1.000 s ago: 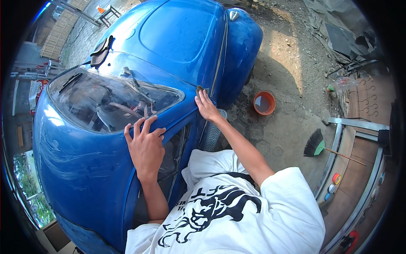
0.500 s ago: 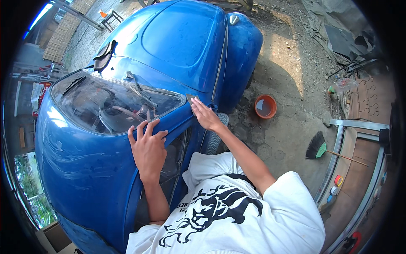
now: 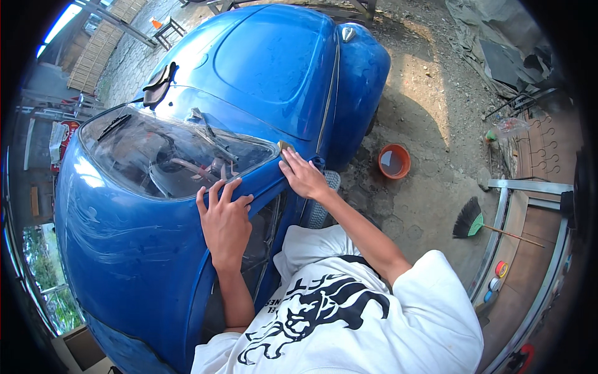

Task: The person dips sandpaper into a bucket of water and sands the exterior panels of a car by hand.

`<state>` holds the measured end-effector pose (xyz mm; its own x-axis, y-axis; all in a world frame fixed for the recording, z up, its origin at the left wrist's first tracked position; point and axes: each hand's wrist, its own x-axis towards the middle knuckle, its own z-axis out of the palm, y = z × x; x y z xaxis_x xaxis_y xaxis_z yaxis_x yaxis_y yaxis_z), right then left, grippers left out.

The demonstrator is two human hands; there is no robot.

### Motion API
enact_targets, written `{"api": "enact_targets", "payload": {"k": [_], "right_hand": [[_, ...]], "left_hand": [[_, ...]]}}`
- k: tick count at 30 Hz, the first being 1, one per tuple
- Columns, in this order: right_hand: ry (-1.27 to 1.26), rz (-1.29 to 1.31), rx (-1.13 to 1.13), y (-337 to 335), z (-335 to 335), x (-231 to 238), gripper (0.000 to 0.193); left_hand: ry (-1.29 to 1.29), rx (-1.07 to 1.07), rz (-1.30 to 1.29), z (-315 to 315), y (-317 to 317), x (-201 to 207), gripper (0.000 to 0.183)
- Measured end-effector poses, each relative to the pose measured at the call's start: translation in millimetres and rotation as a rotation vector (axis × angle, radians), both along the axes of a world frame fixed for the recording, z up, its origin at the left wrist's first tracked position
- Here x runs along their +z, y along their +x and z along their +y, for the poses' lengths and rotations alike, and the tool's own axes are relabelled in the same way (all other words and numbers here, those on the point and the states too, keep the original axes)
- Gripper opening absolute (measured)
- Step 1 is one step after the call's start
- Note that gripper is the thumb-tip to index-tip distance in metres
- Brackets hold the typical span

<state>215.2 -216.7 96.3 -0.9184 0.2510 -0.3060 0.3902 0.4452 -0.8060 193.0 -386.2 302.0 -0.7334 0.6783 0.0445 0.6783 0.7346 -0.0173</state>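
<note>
A blue rounded car (image 3: 131, 243) fills the left and middle of the view. My right hand (image 3: 305, 176) presses flat fingers onto a small brownish piece of sandpaper (image 3: 284, 146), beside the corner of the windshield (image 3: 140, 146). Most of that piece is hidden under the fingers. My left hand (image 3: 225, 227) rests with fingers spread on the blue roof edge, just behind the windshield and above the side window. Nothing shows in its grasp.
An orange bucket (image 3: 394, 161) with water stands on the ground right of the car. Farther right lies a broom (image 3: 470, 219) near a metal-framed shelf (image 3: 523, 187). A dark pouch (image 3: 159, 86) lies on the hood's far side.
My right hand and the sandpaper have shifted slightly along the pillar, closer to the windshield corner. My left hand keeps its place on the roof edge. The whole view has moved a little.
</note>
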Motion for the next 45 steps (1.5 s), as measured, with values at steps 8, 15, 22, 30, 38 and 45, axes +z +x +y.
{"api": "enact_targets", "payload": {"k": [8,15,22,30,38,45], "right_hand": [[0.004,0.002,0.191,2.0,42.7,-16.2,0.07],[0.054,0.027,0.157,-30.8,32.9,-30.4,0.068],[-0.1,0.297,-0.109,16.6,7.9,-51.4,0.052],[-0.06,0.652,-0.54,67.0,-18.9,-25.5,0.025],[-1.194,-0.144,-1.193,237.6,120.4,-105.0,0.046],[-1.019,-0.323,-1.492,305.2,211.0,-241.6,0.046]], "left_hand": [[-0.008,-0.001,-0.001,-2.5,1.4,-0.2,0.019],[-0.021,-0.006,-0.025,-1.3,3.0,1.0,0.021],[-0.015,-0.066,-0.04,-1.1,-2.4,4.4,0.02],[0.011,-0.111,-0.041,-6.5,-3.2,3.4,0.018],[0.028,-0.074,-0.055,16.1,5.2,15.8,0.014],[0.484,0.162,-0.41,166.8,15.1,-102.8,0.016]]}}
